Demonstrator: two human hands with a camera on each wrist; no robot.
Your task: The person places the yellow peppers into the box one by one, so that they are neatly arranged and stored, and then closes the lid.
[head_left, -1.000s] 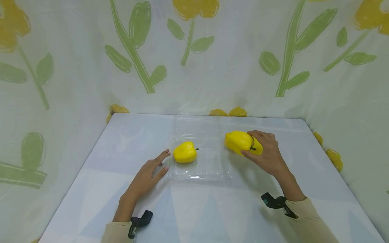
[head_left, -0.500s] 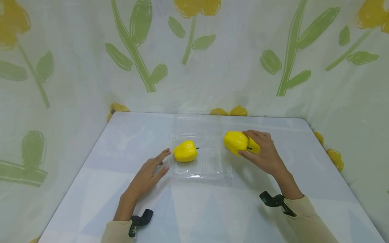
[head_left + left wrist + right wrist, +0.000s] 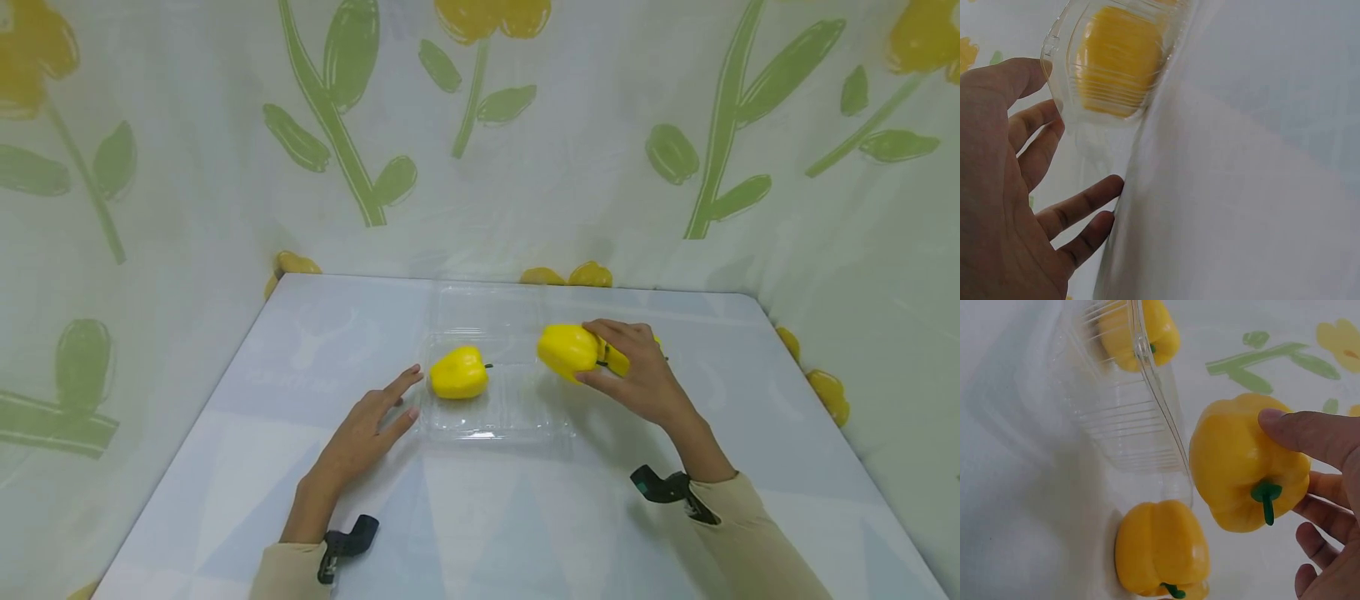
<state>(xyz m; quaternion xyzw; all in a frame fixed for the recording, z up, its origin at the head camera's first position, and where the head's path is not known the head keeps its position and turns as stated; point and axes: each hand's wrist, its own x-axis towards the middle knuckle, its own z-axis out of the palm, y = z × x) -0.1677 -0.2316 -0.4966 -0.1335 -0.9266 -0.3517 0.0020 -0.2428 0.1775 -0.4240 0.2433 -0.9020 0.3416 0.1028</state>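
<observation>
My right hand [image 3: 633, 375] pinches a yellow bell pepper [image 3: 567, 350] between thumb and fingers, just right of a clear plastic clamshell box [image 3: 517, 408]. In the right wrist view this held pepper [image 3: 1241, 462] is raised beside the box wall, its green stem facing the camera. Another yellow pepper [image 3: 1163, 550] lies on the table below it, with part of a further one peeking out behind. Inside the box, at its left, sits one pepper [image 3: 459, 373]. My left hand [image 3: 367, 433] has its fingers extended, fingertips at the box's left rim [image 3: 1054, 94].
The box's clear lid [image 3: 487, 308] is folded back toward the rear of the pale table [image 3: 337, 333]. Behind the table hangs a white cloth [image 3: 562, 167] with green leaves and yellow flowers. Each wrist wears a black camera mount.
My right hand has moved left with the pepper, closer to the box, uncovering a bit of a pepper behind the hand. My left hand stays at the box's left side.
</observation>
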